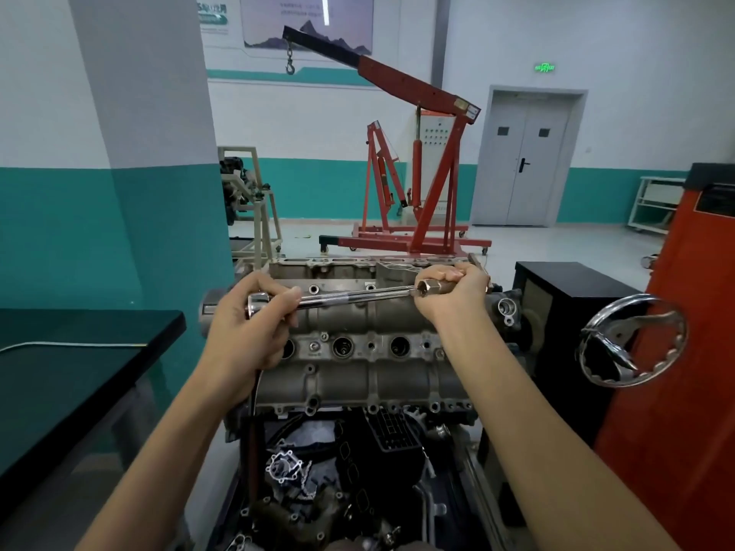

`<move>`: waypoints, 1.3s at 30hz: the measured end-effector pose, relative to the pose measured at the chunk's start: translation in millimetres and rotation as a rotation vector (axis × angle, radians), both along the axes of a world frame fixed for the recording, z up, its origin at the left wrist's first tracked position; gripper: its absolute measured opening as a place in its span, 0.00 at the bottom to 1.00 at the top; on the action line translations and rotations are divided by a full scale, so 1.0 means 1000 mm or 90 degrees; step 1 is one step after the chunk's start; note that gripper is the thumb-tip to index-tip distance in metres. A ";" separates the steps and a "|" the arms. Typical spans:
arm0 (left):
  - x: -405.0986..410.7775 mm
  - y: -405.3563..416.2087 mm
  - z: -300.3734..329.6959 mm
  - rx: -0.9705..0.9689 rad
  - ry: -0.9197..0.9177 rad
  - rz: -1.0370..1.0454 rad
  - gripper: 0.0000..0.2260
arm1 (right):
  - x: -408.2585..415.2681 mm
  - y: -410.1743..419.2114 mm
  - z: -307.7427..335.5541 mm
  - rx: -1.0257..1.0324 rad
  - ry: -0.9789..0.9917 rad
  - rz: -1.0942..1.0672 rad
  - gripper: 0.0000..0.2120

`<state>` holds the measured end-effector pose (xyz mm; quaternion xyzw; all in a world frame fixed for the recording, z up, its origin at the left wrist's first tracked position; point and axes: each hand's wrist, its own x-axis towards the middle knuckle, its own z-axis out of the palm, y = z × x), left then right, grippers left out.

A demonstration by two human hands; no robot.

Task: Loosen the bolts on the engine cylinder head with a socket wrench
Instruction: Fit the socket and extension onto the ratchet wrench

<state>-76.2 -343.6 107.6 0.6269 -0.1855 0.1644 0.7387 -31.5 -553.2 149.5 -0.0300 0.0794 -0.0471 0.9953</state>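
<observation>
Wrench (350, 298) lay level above the head (358, 351). Left hand (246, 324) fingers curled round its ratchet end; right hand (453, 292) fingers gripped its handle.

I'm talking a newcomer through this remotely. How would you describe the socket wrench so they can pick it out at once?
Start at the grey engine cylinder head on the stand in the middle of the picture. Just above it, both hands hold a long chrome bar lying nearly level: that is the socket wrench. The left hand grips its round head, the right hand its handle end; nothing else there is polished and slim.
</observation>
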 end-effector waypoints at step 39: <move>-0.007 -0.017 0.007 -0.062 0.154 0.051 0.15 | 0.014 0.011 -0.018 0.053 -0.078 -0.025 0.19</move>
